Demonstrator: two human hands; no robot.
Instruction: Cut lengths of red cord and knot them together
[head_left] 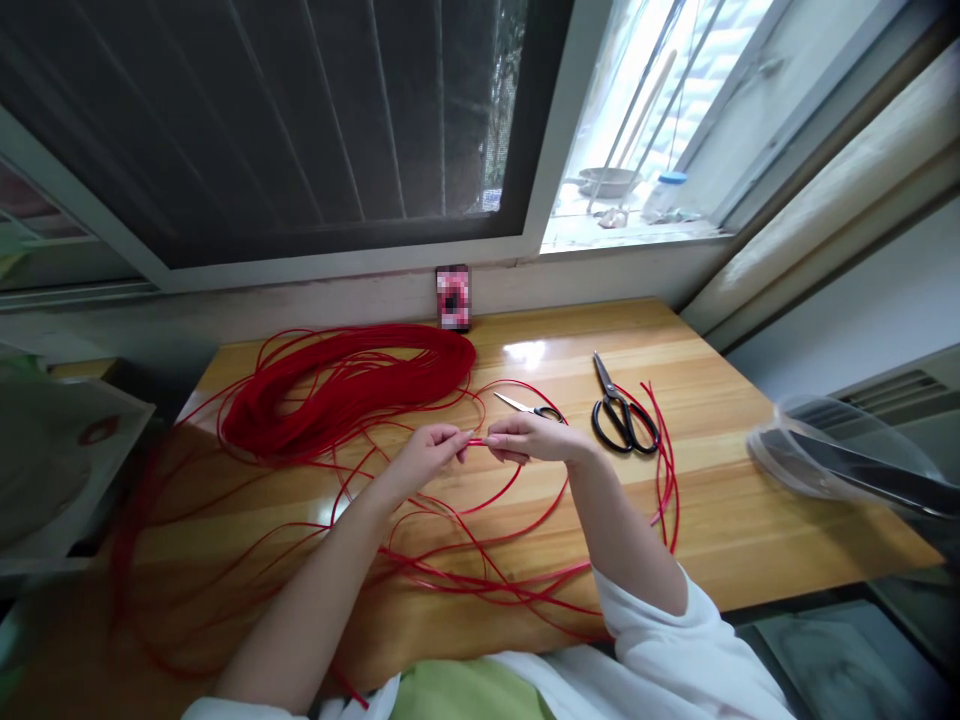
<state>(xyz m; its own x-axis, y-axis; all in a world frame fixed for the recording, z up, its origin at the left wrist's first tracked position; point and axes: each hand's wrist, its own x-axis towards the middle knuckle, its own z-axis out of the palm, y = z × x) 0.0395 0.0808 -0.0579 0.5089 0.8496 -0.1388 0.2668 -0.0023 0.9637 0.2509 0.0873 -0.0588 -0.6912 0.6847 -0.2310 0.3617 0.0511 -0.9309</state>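
Between my two hands runs a short stretch of red cord point(477, 442), pinched at both ends. My left hand point(433, 448) is closed on it with thumb and fingertips. My right hand point(529, 438) grips the other side, its fingers pressed together. Loops of the same cord trail below and around my forearms over the wooden table. Just behind my right hand lies a small pair of scissors point(517, 402), its handles partly hidden. To the left sits a large coiled hank of red cord point(262, 410).
Large black-handled scissors point(611, 400) lie to the right beside cut cord lengths point(667, 480). A phone point(453, 298) leans against the wall at the back. At the table's right edge stands a clear plastic container point(802, 450). A white box point(82, 450) is at the left.
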